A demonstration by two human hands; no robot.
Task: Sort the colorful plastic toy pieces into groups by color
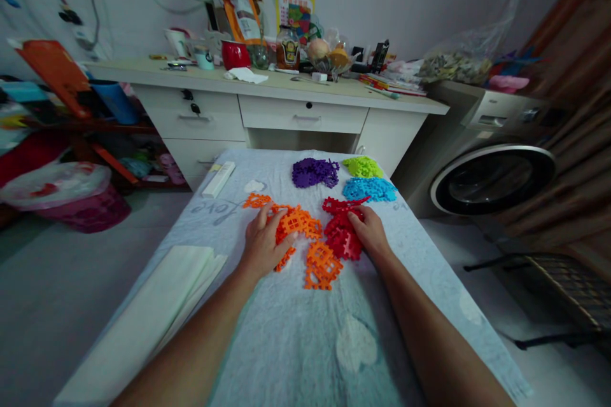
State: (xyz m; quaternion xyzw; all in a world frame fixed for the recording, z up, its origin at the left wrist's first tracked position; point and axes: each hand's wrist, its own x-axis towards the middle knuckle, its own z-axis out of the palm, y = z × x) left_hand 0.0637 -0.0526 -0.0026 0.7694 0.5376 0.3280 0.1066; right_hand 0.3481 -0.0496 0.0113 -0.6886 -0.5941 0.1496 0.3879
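My left hand (266, 243) rests with thumb and fingers spread on a loose heap of orange interlocking plastic pieces (300, 221). Some of these orange pieces lie partly under its fingers. My right hand (370, 231) lies against the right side of a heap of red interlocking pieces (342, 236), fingers stretched over its edge; its thumb is hard to see. Between the hands, nearer to me, is a smaller orange cluster touching the red heap. Farther off sit a purple heap (315, 173), a lime green heap (363, 166) and a blue heap (370, 189).
A pale blue cloth (296, 343) covers the table. A white narrow box (219, 179) lies at its far left, and a folded white sheet (143, 318) along the left edge. Behind stands a white desk (300, 116) with jars and clutter; a washing machine (482, 159) is at right.
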